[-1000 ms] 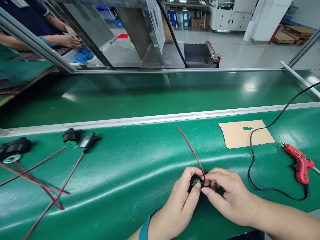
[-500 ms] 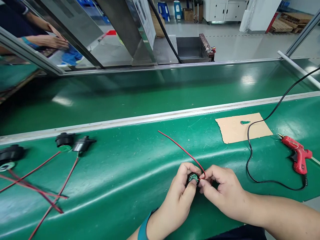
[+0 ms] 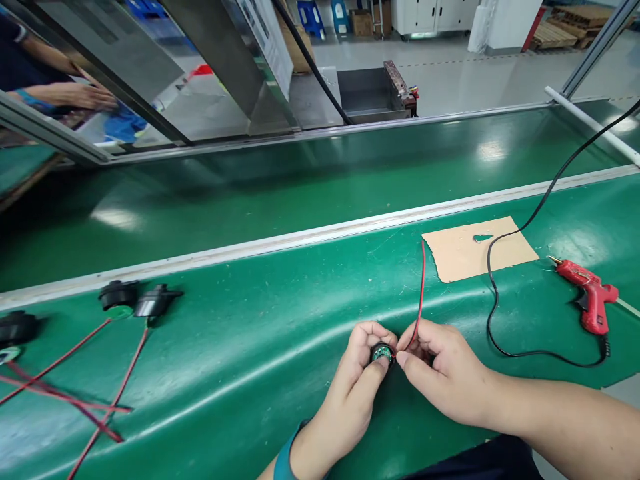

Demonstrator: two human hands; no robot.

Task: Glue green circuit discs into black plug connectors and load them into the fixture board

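Far left, a black, round plastic housing [image 3: 18, 328] lay on the glossy green work mat [image 3: 250, 360]; just right of it sat a matt black cap-like housing [image 3: 118, 295] and a shinier black housing with a side spout [image 3: 156, 301]. Thin red leads [image 3: 131, 365] crossed below them. Centre, the left hand [image 3: 350, 393], fingers curled and thumb over the face, gripped a small round black part with a green circuit board [image 3: 383, 351], above the mat's near side. The right hand [image 3: 447, 373] was closed in a fingertip pinch on a slim red wire [image 3: 423, 280] beside the part's rim; its free end rose towards the cardboard. The step in hand appeared to be handling the wire at that rim; a further move there would call for a steady part and a light pinch. Right, the torn tan cardboard sheet [image 3: 455, 260] lay under a black cord [image 3: 493, 300] that curved to a red glue gun [image 3: 595, 303]. Open mat separated the hands from the housings; the cord and the mat's slanting near edge bounded room rightward.
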